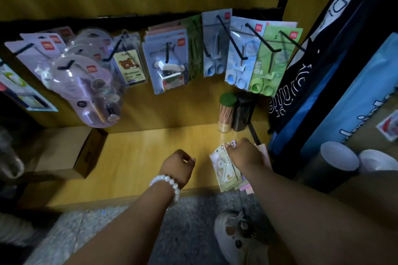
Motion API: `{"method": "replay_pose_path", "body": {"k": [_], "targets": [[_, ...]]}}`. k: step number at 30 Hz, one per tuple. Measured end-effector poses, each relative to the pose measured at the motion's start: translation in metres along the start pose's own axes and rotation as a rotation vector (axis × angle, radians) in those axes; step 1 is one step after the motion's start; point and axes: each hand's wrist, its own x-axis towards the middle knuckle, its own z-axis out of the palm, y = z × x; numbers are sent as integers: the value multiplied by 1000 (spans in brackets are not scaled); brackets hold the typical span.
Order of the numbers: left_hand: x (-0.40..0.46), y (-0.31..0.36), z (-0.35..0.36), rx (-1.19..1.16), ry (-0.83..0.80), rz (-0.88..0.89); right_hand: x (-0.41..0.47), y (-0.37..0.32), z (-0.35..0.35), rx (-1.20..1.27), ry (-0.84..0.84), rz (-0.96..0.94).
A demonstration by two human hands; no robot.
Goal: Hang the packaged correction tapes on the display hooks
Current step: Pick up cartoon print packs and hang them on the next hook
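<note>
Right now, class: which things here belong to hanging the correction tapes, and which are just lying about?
Belong: correction tape packs, right hand on them, left hand, display hooks.
Lying about: cardboard box, green-lidded pencil tub, shoe.

Open shelf (133,157) between the cardboard box (64,153) on the left and the two canisters (237,114) at back right. Overhead, packed hooks (232,36) jut forward, packages (168,64) hanging low. Bags (323,84) wall off the right side; tubes (336,161) crowd that corner.
</note>
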Motion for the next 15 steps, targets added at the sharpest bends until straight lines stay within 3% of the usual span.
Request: {"method": "replay_pose_path", "body": {"k": [8,15], "targets": [[36,-15,32,39,-21,-31,21,32,42,-20,15,147],[55,-32,57,-2,-68,-61,39,38,67,-12,33,124]]}}
